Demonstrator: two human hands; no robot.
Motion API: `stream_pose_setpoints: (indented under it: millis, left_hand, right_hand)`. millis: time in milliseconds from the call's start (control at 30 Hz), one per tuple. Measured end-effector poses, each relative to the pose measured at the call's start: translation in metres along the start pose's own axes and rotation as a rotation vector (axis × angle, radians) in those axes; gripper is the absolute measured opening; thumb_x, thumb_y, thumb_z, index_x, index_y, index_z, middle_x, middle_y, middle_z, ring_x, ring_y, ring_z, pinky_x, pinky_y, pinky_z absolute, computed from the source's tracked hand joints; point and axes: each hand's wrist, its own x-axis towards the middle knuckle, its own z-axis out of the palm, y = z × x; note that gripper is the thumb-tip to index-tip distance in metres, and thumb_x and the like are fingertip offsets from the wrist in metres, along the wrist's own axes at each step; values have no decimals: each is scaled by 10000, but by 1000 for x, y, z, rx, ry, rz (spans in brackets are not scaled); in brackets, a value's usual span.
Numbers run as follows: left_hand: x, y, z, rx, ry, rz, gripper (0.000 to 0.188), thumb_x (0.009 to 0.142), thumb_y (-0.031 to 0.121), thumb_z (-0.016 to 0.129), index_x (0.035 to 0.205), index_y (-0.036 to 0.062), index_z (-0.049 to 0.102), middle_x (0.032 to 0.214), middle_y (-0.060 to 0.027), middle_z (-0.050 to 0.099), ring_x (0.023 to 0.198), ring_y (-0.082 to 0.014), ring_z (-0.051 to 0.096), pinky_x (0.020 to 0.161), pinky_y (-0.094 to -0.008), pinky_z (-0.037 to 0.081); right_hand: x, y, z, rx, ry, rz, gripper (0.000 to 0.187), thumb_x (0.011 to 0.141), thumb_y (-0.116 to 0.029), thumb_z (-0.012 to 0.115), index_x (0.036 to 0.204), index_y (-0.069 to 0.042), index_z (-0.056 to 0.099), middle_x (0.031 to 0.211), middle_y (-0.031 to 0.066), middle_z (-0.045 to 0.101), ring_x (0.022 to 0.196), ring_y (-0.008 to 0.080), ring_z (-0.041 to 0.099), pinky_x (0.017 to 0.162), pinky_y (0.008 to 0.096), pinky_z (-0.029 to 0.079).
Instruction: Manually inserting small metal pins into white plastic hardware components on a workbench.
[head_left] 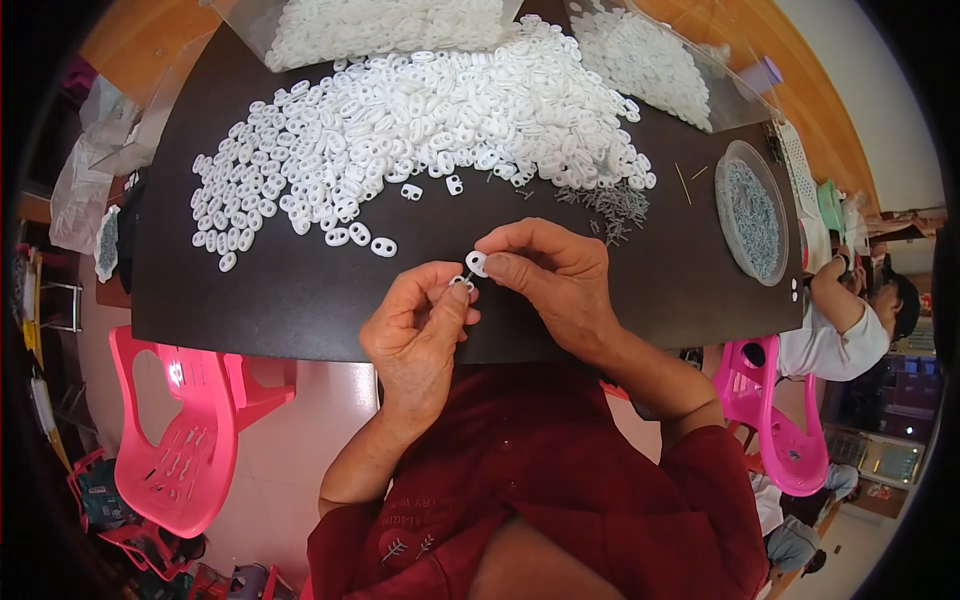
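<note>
Just above the table's near edge, my two hands meet with fingertips pinched. Between thumb and finger, my right hand (560, 285) grips a small white oval plastic piece with holes (477, 262). Close below it, another white piece (461, 283) is pinched in my left hand (415, 320), partly covered by the thumb. Something thin and dark green shows between the two pieces; its kind is too small to tell. Beyond my hands spreads a large heap of white two-holed pieces (430, 110). A pile of small grey pins (615, 208) lies at its right end.
A clear round tub (728, 215) of grey pins stands at the right. Clear bins, one at the back (250, 30) and one at back right (730, 105), hold more white pieces. Pink chairs flank me, left (180, 440) and right (795, 455). A person (840, 330) sits at the far right.
</note>
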Motion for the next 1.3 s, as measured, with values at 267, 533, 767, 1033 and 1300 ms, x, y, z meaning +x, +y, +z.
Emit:
stream_pose_setpoints:
  millis: [267, 533, 767, 1033, 1300]
  left_hand:
    - [1, 1, 1, 16, -2, 9, 139, 867, 9, 592, 1002, -24, 607, 808, -51, 638, 641, -63, 578, 522, -165, 445]
    - [3, -1, 1, -9, -9, 31, 200, 875, 10, 580, 1070, -36, 587, 818, -73, 637, 649, -91, 583, 538, -191, 463]
    - [4, -5, 2, -39, -25, 57, 266, 879, 3, 573, 1142, -34, 575, 810, -78, 625, 664, -107, 587, 536, -205, 472]
    - [5, -2, 3, -71, -40, 15, 262, 876, 1, 573, 1135, -37, 583, 799, -82, 623, 642, -114, 585, 518, -207, 471]
    - [7, -2, 5, -107, -11, 40, 231, 869, -11, 576, 1093, -59, 601, 789, -94, 623, 631, -125, 586, 516, -212, 472]
  right_hand:
    - [1, 2, 2, -164, -28, -128, 117, 838, 27, 613, 949, 19, 649, 860, 20, 609, 806, 68, 559, 709, 204, 449]
    - [2, 7, 3, -143, -59, -129, 136, 828, 51, 603, 951, 17, 652, 850, 31, 606, 793, 82, 564, 707, 214, 452]
    - [1, 6, 5, -195, -35, -180, 131, 824, 57, 597, 936, 13, 649, 850, 41, 607, 780, 89, 569, 688, 220, 457]
    - [1, 3, 6, -156, -52, -84, 104, 840, 42, 589, 931, 15, 630, 848, 37, 613, 786, 80, 569, 694, 219, 467]
    - [1, 7, 4, -195, -64, -145, 107, 861, 31, 571, 961, 14, 607, 872, 38, 616, 778, 68, 575, 692, 215, 483]
